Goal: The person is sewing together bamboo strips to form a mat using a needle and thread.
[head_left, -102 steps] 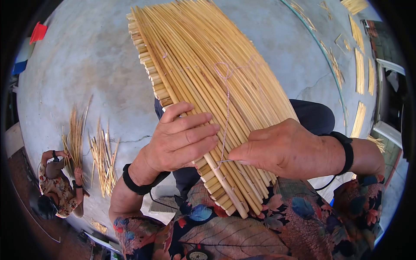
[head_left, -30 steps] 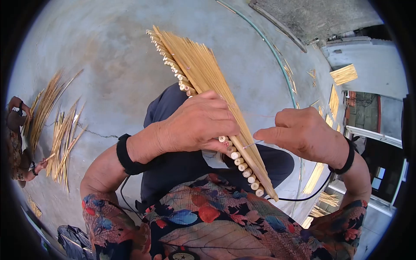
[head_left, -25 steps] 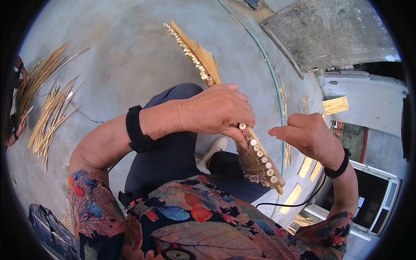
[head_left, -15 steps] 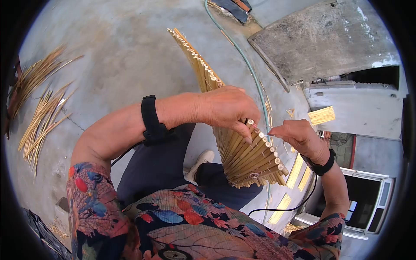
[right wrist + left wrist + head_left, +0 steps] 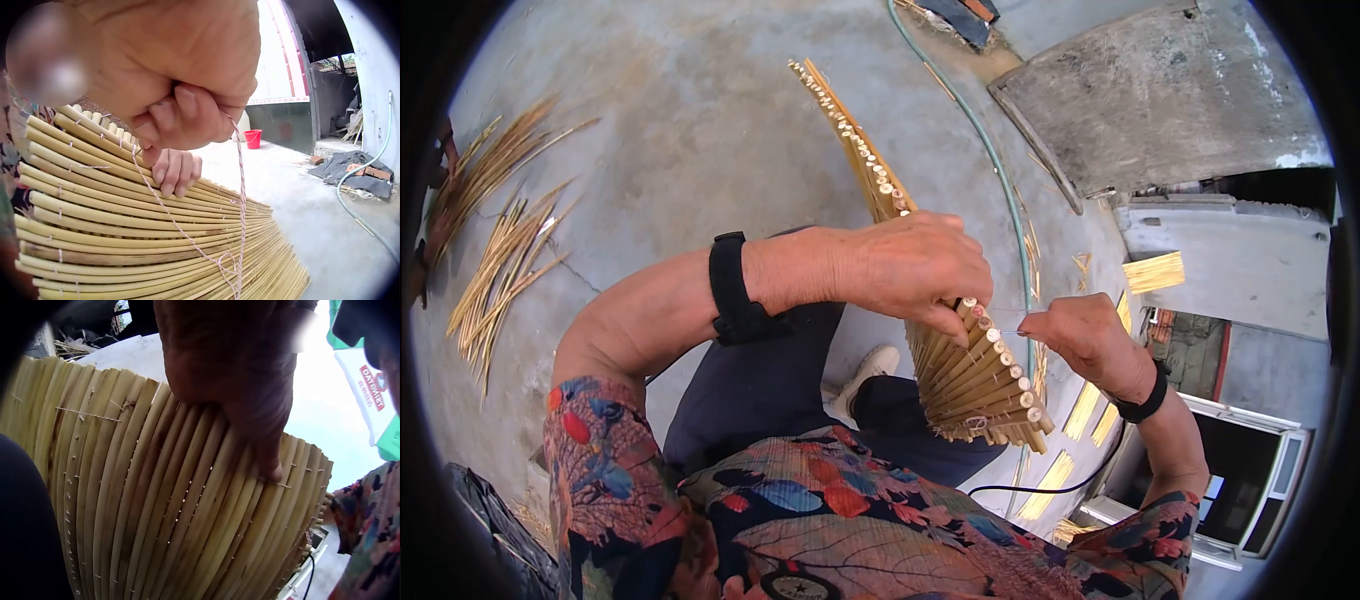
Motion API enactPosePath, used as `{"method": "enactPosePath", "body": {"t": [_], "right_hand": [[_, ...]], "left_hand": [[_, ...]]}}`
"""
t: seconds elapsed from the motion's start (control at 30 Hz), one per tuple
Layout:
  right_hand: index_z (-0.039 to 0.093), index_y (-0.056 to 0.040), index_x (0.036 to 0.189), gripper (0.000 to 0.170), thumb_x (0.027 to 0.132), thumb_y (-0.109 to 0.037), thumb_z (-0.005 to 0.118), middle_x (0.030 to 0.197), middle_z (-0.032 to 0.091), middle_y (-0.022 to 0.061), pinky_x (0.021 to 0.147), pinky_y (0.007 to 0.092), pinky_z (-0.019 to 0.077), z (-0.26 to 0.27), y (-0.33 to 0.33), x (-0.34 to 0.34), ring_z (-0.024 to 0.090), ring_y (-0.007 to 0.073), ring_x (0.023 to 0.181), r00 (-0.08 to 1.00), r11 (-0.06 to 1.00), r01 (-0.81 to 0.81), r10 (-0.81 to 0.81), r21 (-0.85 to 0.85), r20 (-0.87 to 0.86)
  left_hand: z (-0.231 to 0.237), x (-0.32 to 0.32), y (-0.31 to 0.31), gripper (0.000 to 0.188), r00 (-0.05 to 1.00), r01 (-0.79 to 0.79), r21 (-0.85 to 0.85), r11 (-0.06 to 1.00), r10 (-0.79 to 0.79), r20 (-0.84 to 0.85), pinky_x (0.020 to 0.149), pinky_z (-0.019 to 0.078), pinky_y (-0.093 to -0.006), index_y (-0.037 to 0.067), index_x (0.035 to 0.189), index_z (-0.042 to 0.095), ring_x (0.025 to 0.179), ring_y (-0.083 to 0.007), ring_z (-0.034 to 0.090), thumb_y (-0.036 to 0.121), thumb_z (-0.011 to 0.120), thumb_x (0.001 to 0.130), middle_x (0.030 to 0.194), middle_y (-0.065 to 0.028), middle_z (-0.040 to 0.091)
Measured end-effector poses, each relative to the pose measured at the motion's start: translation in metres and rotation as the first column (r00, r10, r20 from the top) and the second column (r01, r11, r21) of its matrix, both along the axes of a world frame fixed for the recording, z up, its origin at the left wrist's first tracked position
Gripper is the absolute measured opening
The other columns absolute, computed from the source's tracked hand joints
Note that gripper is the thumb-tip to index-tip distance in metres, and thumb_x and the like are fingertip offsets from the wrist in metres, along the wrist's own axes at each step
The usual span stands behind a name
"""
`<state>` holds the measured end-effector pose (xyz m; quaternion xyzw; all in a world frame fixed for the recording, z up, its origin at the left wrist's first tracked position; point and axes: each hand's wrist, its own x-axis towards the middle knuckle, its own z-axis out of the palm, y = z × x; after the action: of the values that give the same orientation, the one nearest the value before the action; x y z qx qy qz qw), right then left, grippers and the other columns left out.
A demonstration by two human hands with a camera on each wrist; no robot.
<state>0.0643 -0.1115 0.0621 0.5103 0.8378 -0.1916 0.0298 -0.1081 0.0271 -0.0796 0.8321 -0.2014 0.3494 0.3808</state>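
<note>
A mat of yellow reed stalks [image 5: 965, 390] stands tilted on its side over the lap, its cut stalk ends facing up. My left hand [image 5: 920, 262] grips its upper edge, thumb on the near face and fingers over the far side. Close to the stalk ends, my right hand [image 5: 1085, 338] pinches a thin needle [image 5: 1012, 333] between thumb and finger. Pink-and-white twine [image 5: 241, 181] hangs from the curled right fingers and loops over the mat in the right wrist view. Short stitches of twine cross the stalks [image 5: 206, 500] in the left wrist view.
Loose reeds [image 5: 505, 280] lie on the concrete floor at left, near another person's arm at the frame edge. A green hose [image 5: 1000, 170] runs along the right, with flat reed bundles [image 5: 1083, 410] beyond it. A red bucket [image 5: 252, 139] stands farther off.
The mat has turned from lying flat on the lap to standing on its side, showing its other face. My left hand has shifted to its upper edge; the right stays close with the needle.
</note>
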Motion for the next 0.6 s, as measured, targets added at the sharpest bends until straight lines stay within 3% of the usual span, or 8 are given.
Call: {"method": "enactPosePath", "body": {"t": [0.6], "right_hand": [[0.061,-0.0072,0.089,0.019,0.072,0.000,0.066,0.056,0.047,0.0050,0.042,0.0331,0.0383,-0.013,0.003,-0.004,0.052,0.0218,0.049,0.998,1.000,0.014,-0.013,0.017,-0.066]], "left_hand": [[-0.005,0.000,0.002,0.032,0.999,-0.043,-0.007,0.999,0.043,0.000,0.067,0.0382,-0.0334,0.013,0.083,0.055,0.074,-0.0201,0.055,0.036,0.071,0.069,0.073,0.0007,0.055]]}}
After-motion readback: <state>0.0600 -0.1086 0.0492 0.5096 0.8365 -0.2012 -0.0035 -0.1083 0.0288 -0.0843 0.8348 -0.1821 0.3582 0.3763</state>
